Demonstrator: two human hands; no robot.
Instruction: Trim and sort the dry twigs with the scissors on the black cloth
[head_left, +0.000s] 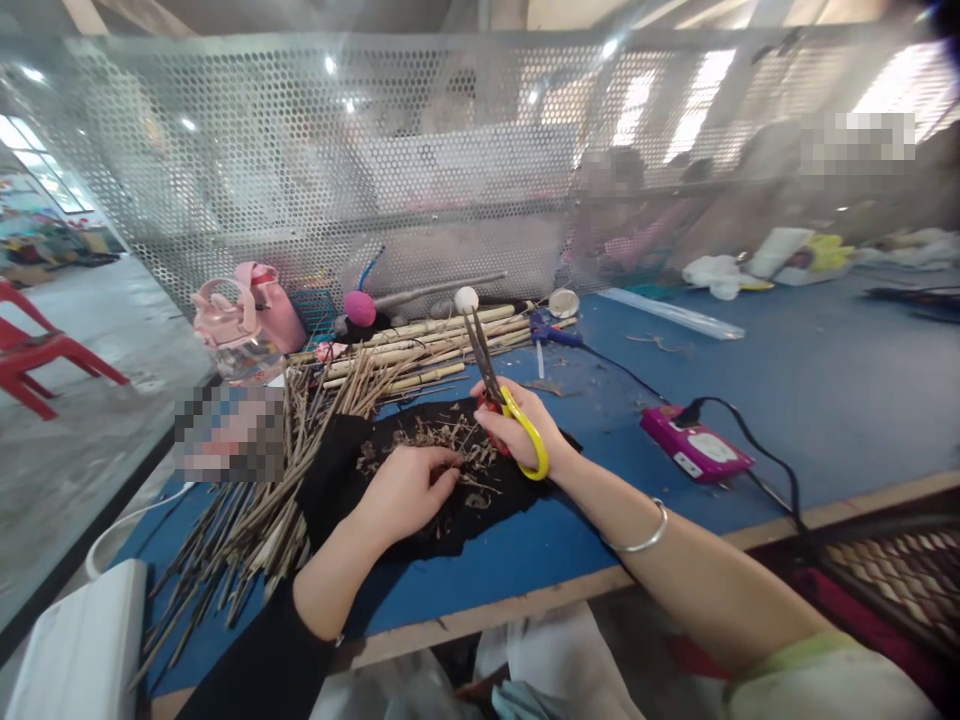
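Observation:
My right hand [529, 425] is wrapped round a pair of scissors [487, 360], its yellow loop beside my palm and its blades pointing away from me, slightly apart. A red part shows under the fingers; I cannot tell whether it is the other loop. Over a black cloth [450, 535], my left hand [409, 490] has thumb and fingers drawn together low among brown dried plant bits [427, 432]. Whatever those fingertips pinch is too small to name. To the left of the cloth lies a heap of thin dry stalks [277, 500].
Thicker sticks [427, 335] lie behind the cloth, near a white ball [466, 299] and a pink egg-shaped item [360, 309]. A blue glue gun [555, 333] trails its cord to a purple power strip [696, 443]. A pink bottle [274, 310] stands at left, before a perforated metal screen [300, 150].

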